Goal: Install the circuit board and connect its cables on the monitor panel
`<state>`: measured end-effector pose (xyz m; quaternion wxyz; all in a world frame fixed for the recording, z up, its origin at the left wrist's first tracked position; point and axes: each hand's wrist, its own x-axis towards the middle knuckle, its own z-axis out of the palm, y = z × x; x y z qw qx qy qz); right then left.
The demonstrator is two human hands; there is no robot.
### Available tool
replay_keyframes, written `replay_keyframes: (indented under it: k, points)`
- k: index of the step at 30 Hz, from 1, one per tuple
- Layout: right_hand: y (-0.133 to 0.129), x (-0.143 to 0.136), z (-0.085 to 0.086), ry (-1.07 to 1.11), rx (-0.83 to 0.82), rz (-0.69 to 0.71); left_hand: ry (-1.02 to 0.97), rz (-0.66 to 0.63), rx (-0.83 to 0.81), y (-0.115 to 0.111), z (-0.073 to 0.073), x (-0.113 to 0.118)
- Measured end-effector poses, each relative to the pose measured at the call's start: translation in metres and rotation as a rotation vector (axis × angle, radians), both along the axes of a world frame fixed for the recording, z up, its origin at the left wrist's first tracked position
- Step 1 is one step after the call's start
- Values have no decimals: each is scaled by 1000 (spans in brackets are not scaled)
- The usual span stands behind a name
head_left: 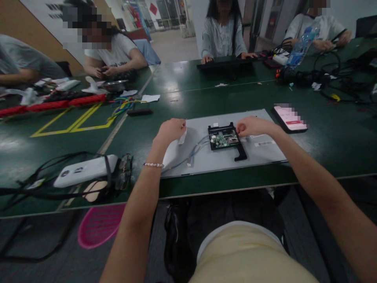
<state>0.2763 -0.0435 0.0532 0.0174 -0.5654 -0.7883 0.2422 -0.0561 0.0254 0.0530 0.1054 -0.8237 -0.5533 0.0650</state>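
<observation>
A flat grey panel [206, 162] lies on the green table in front of me. On it is a black plastic bracket [242, 153] framing a green circuit board [225, 140]. Grey cables [193, 152] run from the board's left side towards the panel's lower left edge. My left hand [171, 130] is closed over the panel's left part, fingertips pinched at the top of a pale strip [182, 136]. My right hand [253, 125] is closed at the bracket's right edge, thumb and fingers together; whatever lies between them is hidden.
A phone [290, 118] lies right of the panel. To the left are a white device [85, 171], black straps, and glasses [123, 171]. A pink basket [101, 226] stands below the table. Other people sit across, near a black keyboard [226, 67] and a bottle [299, 49].
</observation>
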Motion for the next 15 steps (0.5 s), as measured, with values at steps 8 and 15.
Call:
replay_keyframes:
  k: [8, 15]
  points:
    - [-1, 4, 2, 36, -31, 37, -6, -10, -7, 1, 0, 0]
    - [-3, 4, 4, 33, -75, 97, -19, -26, -9, 2, -3, 0]
